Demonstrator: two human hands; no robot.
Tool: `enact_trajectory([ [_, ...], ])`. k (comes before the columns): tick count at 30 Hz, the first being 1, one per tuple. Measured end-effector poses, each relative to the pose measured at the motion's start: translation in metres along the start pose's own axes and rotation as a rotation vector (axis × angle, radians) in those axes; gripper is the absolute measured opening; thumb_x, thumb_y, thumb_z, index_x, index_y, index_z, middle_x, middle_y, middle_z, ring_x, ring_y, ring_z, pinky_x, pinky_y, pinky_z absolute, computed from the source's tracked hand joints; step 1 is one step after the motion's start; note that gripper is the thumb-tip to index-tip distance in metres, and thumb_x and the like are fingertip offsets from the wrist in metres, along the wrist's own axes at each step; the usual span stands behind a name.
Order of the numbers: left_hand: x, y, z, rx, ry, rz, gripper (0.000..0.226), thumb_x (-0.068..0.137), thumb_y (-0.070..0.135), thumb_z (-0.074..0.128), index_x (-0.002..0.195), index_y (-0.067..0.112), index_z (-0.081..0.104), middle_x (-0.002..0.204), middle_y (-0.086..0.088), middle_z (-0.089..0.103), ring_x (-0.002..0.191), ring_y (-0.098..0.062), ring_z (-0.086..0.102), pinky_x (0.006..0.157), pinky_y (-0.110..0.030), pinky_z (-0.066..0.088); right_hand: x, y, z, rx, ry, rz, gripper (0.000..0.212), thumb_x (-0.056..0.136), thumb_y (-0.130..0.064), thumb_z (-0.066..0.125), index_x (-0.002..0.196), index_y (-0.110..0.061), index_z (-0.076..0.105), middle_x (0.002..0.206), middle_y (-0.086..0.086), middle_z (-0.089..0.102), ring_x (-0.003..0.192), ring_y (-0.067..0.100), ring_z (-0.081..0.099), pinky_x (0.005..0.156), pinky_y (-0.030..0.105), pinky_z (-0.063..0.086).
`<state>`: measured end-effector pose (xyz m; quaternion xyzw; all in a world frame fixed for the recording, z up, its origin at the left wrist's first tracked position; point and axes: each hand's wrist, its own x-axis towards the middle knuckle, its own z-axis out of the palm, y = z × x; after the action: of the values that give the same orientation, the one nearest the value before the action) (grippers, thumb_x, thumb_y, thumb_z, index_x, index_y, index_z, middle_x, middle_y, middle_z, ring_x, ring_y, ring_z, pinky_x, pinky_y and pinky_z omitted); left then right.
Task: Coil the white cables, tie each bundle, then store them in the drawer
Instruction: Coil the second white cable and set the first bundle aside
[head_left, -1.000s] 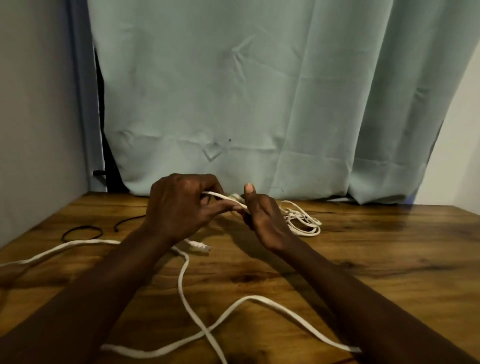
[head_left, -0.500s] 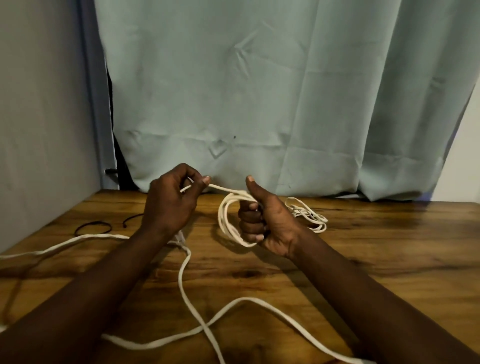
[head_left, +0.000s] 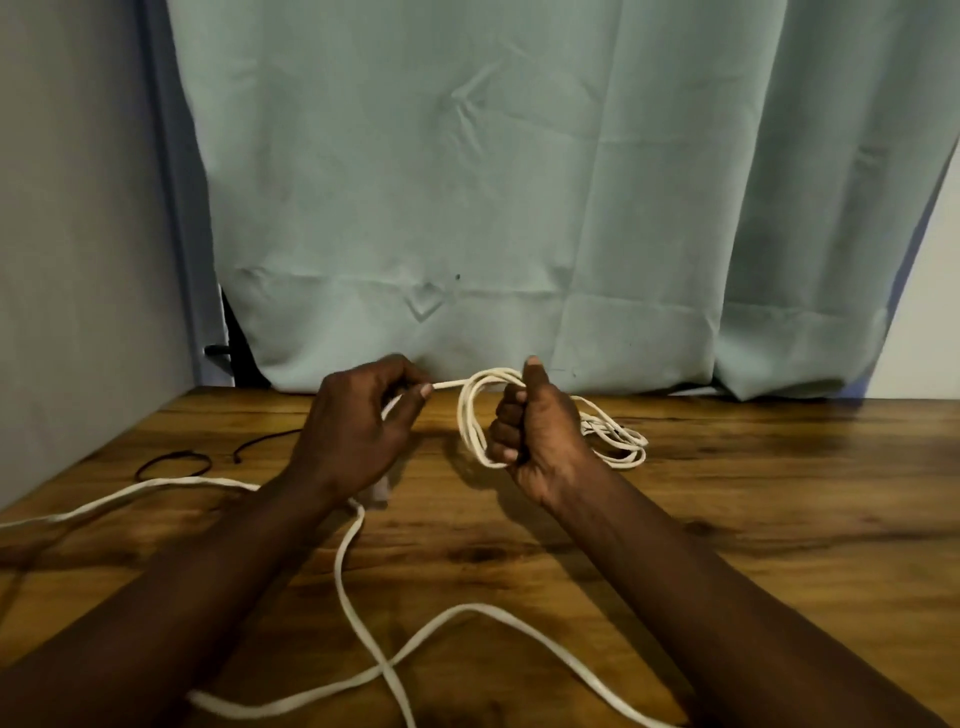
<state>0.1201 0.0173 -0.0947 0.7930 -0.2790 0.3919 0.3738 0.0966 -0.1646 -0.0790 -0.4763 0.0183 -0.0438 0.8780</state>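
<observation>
White cable coil (head_left: 465, 422) upright in right grip (head_left: 540, 431)

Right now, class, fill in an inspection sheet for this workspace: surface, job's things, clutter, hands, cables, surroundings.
Surface: wooden table.
Job's things: coil, part wound; second bundle on the table behind the right hand; drawer not seen.
Clutter: black loop and black cord, far left.
Hands: left hand pinches the loose cable feeding the coil; right hand grips the coil.
Cables: loose cable crosses itself near the front, runs off left.
Surroundings: curtain behind, wall on the left.
</observation>
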Motion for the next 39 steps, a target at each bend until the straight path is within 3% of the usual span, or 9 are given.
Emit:
enact_trajectory([
  [3,-0.008,0.016,0.008,0.073,-0.129,0.151,0.014,0.098,0.025,0.063,0.11,0.028,0.07,0.083,0.018,0.066,0.072,0.003,0.061,0.064,-0.018,0.044,0.005,-0.008,-0.006,0.146,0.079,0.013,0.053,0.109,-0.049,0.032,0.064,-0.021,0.036,0.038,-0.008,0.021,0.025,0.006,0.018,0.031,0.012,0.015],
  [9,-0.013,0.024,0.014,-0.04,-0.281,0.199,0.023,0.096,0.025,0.057,0.113,0.026,0.073,0.1,0.017,0.073,0.086,0.0,0.067,0.072,-0.032,0.056,0.011,-0.012,-0.014,0.253,0.091,0.062,0.052,0.109,-0.048,0.033,0.064,-0.021,0.037,0.037,-0.007,0.02,0.024,0.007,0.017,0.03,0.011,0.017],
  [16,-0.011,0.031,0.01,-0.182,-0.147,0.224,0.012,0.101,0.022,0.058,0.108,0.018,0.066,0.085,0.015,0.069,0.076,-0.005,0.07,0.064,-0.028,0.056,0.008,-0.022,-0.018,0.321,-0.13,0.183,0.063,0.108,-0.047,0.035,0.053,-0.018,0.042,0.037,-0.005,0.023,0.025,0.008,0.022,0.033,0.014,0.022],
  [21,-0.015,0.033,0.015,-0.398,-0.035,0.034,0.015,0.102,0.031,0.053,0.105,0.02,0.062,0.082,0.001,0.07,0.071,-0.021,0.069,0.065,-0.046,0.059,0.006,-0.028,-0.018,0.395,-0.186,0.163,0.062,0.107,-0.047,0.034,0.055,-0.016,0.045,0.039,-0.005,0.029,0.028,0.008,0.028,0.039,0.016,0.028],
  [24,-0.022,0.04,0.023,-0.241,-0.065,0.085,0.006,0.1,0.032,0.06,0.1,0.027,0.063,0.078,0.009,0.068,0.067,-0.015,0.068,0.057,-0.04,0.055,0.005,-0.027,-0.017,0.48,-0.218,0.157,0.063,0.1,-0.064,0.037,0.061,-0.014,0.045,0.042,-0.003,0.033,0.034,0.011,0.032,0.047,0.02,0.034],
  [28,-0.023,0.039,0.024,-0.162,-0.012,0.083,0.014,0.098,0.038,0.064,0.093,0.025,0.064,0.069,0.013,0.065,0.059,-0.008,0.064,0.052,-0.039,0.052,0.007,-0.014,-0.014,0.424,-0.242,0.029,0.07,0.078,-0.082,0.049,0.063,-0.013,0.047,0.044,0.001,0.039,0.041,0.013,0.037,0.063,0.031,0.035],
  [31,-0.02,0.035,0.018,-0.071,-0.033,0.153,0.02,0.097,0.044,0.061,0.088,0.026,0.061,0.068,0.013,0.065,0.057,-0.006,0.061,0.051,-0.037,0.05,0.001,-0.01,-0.002,0.379,-0.226,-0.024,0.054,0.084,-0.06,0.068,0.063,-0.013,0.052,0.047,0.0,0.046,0.043,0.013,0.045,0.062,0.031,0.04],
  [34,-0.018,0.035,0.016,-0.008,-0.11,0.259,0.025,0.098,0.045,0.059,0.089,0.022,0.063,0.074,0.012,0.065,0.063,-0.001,0.058,0.057,-0.029,0.049,-0.004,-0.008,0.007,0.301,-0.165,-0.062,0.033,0.091,-0.029,0.072,0.07,-0.015,0.05,0.056,0.001,0.045,0.043,0.012,0.049,0.044,0.025,0.046],
  [39,-0.027,0.047,0.028,0.014,-0.177,0.284,0.017,0.099,0.04,0.063,0.094,0.025,0.062,0.08,0.011,0.062,0.068,-0.004,0.057,0.06,-0.026,0.046,-0.002,-0.005,0.005,0.252,-0.095,0.0,0.043,0.093,-0.031,0.07,0.063,-0.017,0.043,0.049,-0.001,0.038,0.036,0.009,0.041,0.041,0.019,0.041],
])
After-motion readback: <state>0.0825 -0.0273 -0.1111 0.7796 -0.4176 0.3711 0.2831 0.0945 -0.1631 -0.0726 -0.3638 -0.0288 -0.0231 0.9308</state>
